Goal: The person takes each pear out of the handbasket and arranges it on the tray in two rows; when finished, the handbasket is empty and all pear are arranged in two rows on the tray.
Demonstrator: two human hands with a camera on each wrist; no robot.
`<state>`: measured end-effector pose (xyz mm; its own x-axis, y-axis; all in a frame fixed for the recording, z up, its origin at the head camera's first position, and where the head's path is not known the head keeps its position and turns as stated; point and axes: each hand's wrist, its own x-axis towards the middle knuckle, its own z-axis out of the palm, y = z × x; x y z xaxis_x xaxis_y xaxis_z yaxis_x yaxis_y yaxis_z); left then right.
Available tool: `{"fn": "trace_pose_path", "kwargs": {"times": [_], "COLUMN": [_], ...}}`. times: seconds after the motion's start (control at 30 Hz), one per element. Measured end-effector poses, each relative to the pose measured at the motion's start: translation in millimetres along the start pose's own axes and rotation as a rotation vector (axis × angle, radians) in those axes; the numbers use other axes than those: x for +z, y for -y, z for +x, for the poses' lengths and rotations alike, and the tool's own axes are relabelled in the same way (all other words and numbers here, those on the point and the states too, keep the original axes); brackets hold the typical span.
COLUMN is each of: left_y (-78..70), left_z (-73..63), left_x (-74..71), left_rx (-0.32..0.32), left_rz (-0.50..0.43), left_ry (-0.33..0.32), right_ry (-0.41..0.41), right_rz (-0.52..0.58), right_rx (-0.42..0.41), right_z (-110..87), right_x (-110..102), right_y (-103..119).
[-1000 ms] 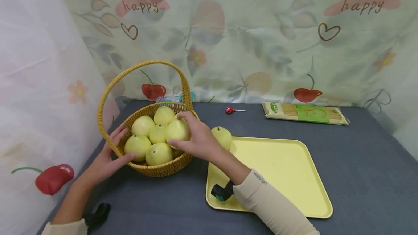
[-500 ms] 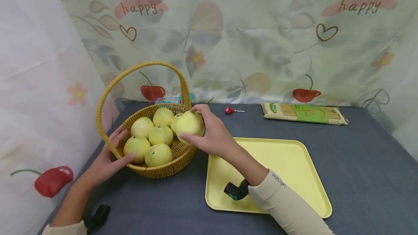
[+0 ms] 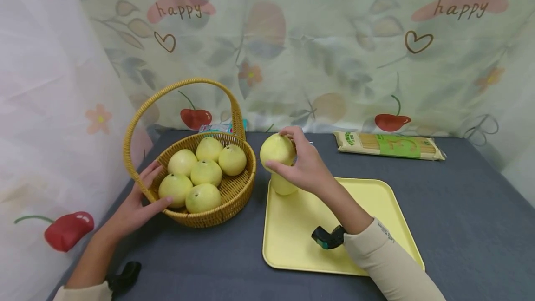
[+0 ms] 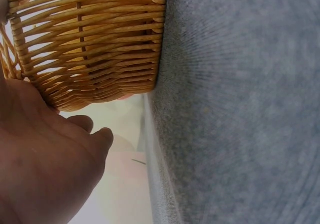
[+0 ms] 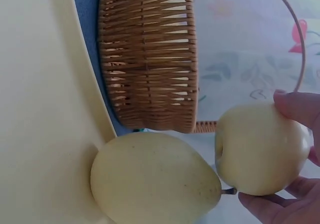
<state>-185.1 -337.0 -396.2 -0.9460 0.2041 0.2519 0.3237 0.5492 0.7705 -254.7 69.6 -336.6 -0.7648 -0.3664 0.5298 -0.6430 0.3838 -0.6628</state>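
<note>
The wicker basket (image 3: 209, 219) with a tall arched handle stands on the left, several pale yellow-green pears (image 3: 206, 172) inside it. My left hand (image 3: 131, 210) grips its left rim, thumb over the near edge; in the left wrist view the hand (image 4: 55, 159) is beside the woven wall (image 4: 100, 43). A pear (image 3: 277, 151) is held up by my right hand (image 3: 307, 164), between thumb and fingers. Just below it, another pear (image 3: 283, 186) sits at the back left corner of the yellow tray (image 3: 301, 231). The right wrist view shows the held pear (image 5: 262, 149) close to the stem of the tray pear (image 5: 155, 179).
A packet of noodles (image 3: 388, 145) lies at the back right of the dark grey table (image 3: 200, 264). A blue packet (image 3: 217, 127) is partly hidden behind the basket. The stick of a lollipop (image 3: 311, 142) shows past my right hand. Patterned cloth (image 3: 334, 59) hangs behind.
My right hand has lifted a pear out of the basket and carried it right, over the tray's back left corner. The left hand has stayed on the basket.
</note>
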Motion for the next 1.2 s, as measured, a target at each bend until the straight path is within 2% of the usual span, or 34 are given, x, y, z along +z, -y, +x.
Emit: {"fn": "trace_pose_path", "kwargs": {"times": [0.23, 0.6, 1.0, 1.2], "left_y": [-1.0, -1.1, -0.4, 0.5], "left_z": [0.4, -0.1, -0.2, -0.3], "left_x": [0.2, 1.5, 1.3, 0.3], "left_rx": [-0.007, 0.007, -0.006, -0.011], "left_rz": [-0.004, -0.011, -0.008, 0.003], "left_ry": [-0.002, -0.004, -0.002, 0.002], "right_ry": [-0.061, -0.082, -0.076, -0.044], "right_rz": [0.036, 0.109, 0.036, -0.034], "right_rx": [-0.023, 0.016, 0.026, 0.096], "right_z": [-2.2, -9.4, -21.7, -30.2], "right_x": [-13.1, -23.9, -36.8, -42.2], "right_y": [-4.7, -8.4, -23.6, -32.4]}}
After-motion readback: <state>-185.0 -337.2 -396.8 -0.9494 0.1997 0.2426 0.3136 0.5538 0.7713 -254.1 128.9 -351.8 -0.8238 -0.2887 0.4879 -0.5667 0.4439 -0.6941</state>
